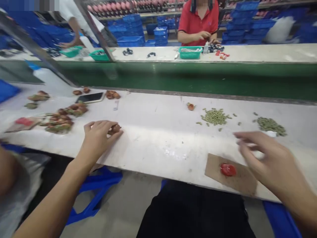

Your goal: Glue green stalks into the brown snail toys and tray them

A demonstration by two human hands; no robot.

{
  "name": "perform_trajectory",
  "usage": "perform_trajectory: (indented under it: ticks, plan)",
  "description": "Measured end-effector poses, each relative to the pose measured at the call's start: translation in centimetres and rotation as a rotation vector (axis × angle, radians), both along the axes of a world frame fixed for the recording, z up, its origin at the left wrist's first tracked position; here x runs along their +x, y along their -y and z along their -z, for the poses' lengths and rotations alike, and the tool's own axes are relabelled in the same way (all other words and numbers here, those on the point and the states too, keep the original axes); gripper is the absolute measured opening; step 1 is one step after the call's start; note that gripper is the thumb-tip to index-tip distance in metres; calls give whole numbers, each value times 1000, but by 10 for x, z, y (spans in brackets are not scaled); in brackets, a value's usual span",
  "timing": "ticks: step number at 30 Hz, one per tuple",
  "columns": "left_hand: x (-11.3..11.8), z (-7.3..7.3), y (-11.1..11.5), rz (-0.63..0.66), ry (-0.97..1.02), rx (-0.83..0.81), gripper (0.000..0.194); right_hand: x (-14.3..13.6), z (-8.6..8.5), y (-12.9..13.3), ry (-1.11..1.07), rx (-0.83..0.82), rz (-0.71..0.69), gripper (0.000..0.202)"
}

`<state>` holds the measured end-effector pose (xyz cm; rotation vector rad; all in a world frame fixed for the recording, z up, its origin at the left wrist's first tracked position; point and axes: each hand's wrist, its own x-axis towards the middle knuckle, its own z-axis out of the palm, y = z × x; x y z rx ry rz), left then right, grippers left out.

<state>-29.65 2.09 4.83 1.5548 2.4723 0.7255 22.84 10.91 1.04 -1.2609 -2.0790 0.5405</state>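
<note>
At the left of the table, my left hand (99, 135) is closed around a small round brown piece (114, 129), held between thumb and fingers just over the white surface. My right hand (267, 158) hangs over the right side, slightly blurred. Its thumb and index finger come together in a pinch; anything between the tips is too small to make out. A white object (271, 134) shows partly behind this hand. Below and left of it lies a brown cardboard piece (214, 165) bearing a glossy red blob (228, 169). Beyond are a light green heap (215, 116) and a darker green heap (270, 125) of small pieces.
A single brown piece (190, 106) lies mid-table. Leftward are brown-and-green clusters (59, 120), a phone (90, 97), a white bottle (53, 81) and a card with red on it (23, 122). Across the green strip (168, 77), a person in red (198, 23) works near a green basket (190, 53).
</note>
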Motion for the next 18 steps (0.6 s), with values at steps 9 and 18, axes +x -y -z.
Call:
perform_trajectory:
  ticks: [9,18]
  plan:
    - [174,30,51,212,1122,-83,43,-46,25,-64,337,-51,55,37]
    - [245,36,18,497,1339,-236,42,-51,-14,-43,114,-242,57,7]
